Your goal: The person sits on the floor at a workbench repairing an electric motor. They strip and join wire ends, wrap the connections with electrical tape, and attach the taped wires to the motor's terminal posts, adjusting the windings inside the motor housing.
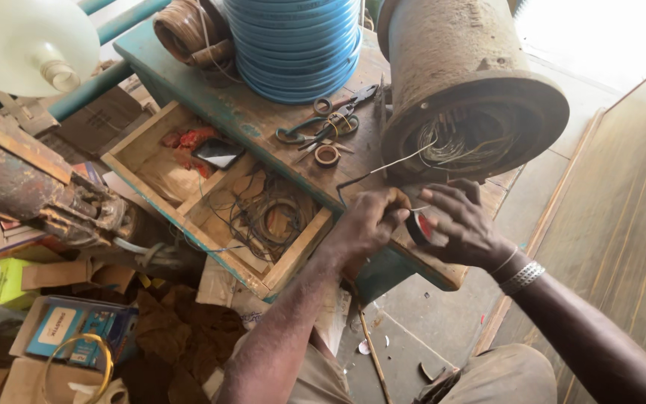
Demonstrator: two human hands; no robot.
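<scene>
Left hand [368,221] pinches a thin wire [394,166] – right hand [461,224] grips what looks like a tape roll [419,227], just below the motor stator [472,90].

A worn teal workbench [248,123] carries blue coiled tubing [293,45], scissors [323,127] and a motor housing [465,82].

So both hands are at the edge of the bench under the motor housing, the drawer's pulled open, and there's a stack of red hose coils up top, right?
Not quite: the head view shows the hose coils are blue, not red. The rest holds: the left hand and right hand meet at the bench edge below the motor housing, and the drawer is open.
</scene>
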